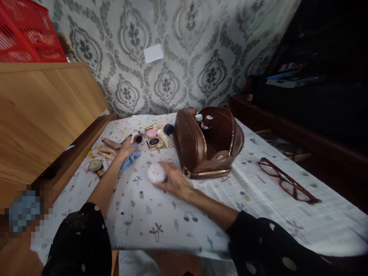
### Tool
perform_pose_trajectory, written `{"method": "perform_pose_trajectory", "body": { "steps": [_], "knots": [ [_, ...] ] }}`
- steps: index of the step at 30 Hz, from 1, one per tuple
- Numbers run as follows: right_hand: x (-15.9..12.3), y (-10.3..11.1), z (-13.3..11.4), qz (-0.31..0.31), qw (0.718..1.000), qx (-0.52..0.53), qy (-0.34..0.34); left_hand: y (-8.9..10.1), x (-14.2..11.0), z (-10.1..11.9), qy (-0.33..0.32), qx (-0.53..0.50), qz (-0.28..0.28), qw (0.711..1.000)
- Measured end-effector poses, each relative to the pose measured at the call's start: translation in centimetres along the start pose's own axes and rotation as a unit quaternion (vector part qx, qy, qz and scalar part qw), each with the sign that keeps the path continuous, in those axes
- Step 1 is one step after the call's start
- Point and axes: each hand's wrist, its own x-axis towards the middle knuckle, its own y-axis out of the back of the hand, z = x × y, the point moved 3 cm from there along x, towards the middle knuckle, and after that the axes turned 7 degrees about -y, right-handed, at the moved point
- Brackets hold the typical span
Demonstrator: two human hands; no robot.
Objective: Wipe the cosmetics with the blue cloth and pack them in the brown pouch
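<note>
My right hand [175, 179] is closed around the side of a round powder case [156, 173] with a pale pink lid, low over the cloth. Farther off, my left hand [125, 149] has its fingers closed at a small pinkish bottle [133, 137] with a dark cap; the fingertips are partly hidden. A blue cloth [130, 160] lies under that hand, beside several makeup brushes [106, 148]. Just right of my right hand stands a brown makeup bag [189, 149], unzipped at the top, with a white-capped bottle [198, 118] and a brown-capped bottle [208, 122] inside.
Beyond my hands lie a black-and-gold compact [154, 143], a cream tube [165, 138] and a pink round jar [151, 133]. Puffs and a green round item [96, 165] sit at left. Red-framed glasses [287, 180] rest at right. A wooden cabinet [48, 115] borders the left.
</note>
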Motion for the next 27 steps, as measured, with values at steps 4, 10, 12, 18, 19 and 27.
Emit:
{"method": "perform_pose_trajectory", "body": {
  "steps": [4,10,12,18,19,27],
  "knots": [
    [0.0,0.1,-0.1,-0.006,1.0,-0.001,0.0,0.1,-1.5,0.8,0.002,0.099,-0.006,0.995],
    [0.0,0.1,-0.1,-0.014,1.0,-0.003,-0.01,-0.1,-1.8,2.0,0.022,0.221,-0.056,0.973],
    [0.0,0.0,-0.1,-0.012,1.0,0.0,-0.008,-0.2,-1.2,2.4,0.039,0.249,-0.067,0.966],
    [0.0,0.0,0.2,0.001,1.0,0.006,0.0,-1.0,0.0,4.0,0.05,0.299,-0.088,0.949],
    [-0.1,0.0,0.2,0.002,1.0,0.007,0.001,-1.2,0.1,4.2,0.048,0.305,-0.089,0.947],
    [-0.1,0.2,0.1,0.001,1.0,0.02,0.007,-1.1,0.2,3.8,0.035,0.337,-0.072,0.938]
  ]
}}
